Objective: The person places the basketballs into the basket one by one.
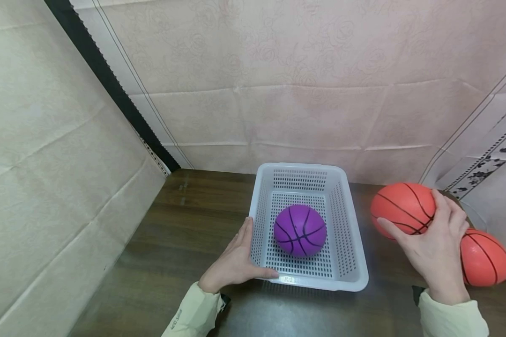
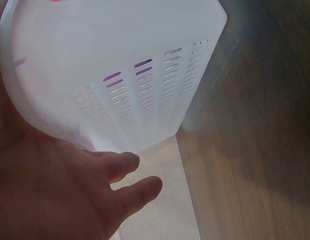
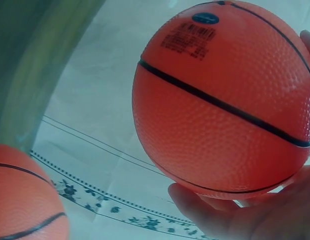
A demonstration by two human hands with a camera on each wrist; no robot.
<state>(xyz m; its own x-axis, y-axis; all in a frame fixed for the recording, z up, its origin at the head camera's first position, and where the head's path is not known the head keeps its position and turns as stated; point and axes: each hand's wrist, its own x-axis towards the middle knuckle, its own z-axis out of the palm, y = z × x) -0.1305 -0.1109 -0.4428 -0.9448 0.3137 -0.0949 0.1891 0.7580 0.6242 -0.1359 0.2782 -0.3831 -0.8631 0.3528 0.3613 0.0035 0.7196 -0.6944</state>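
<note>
A white perforated plastic basket [image 1: 350, 243] stands on the table with a purple toy basketball [image 1: 300, 230] inside. My left hand [image 1: 236, 262] rests at its near left corner, thumb on the near rim and fairly straight fingers along the left side. In the left wrist view, the fingertips [image 2: 145, 195] lie just beyond the basket's wall [image 2: 115, 45]. To the right of the basket, my right hand [image 1: 438, 238] grips an orange toy basketball [image 1: 400, 206] between thumb and fingers. The right wrist view shows this ball [image 3: 220, 110] with a dark printed label, partly covered by the hand.
Another orange toy basketball [image 1: 485, 257] sits at the table's right side, partly behind my right hand. The brown wooden table [image 1: 173, 243] extends left of the basket. Pale patterned cloth [image 1: 299, 117] hangs behind the table and along both sides.
</note>
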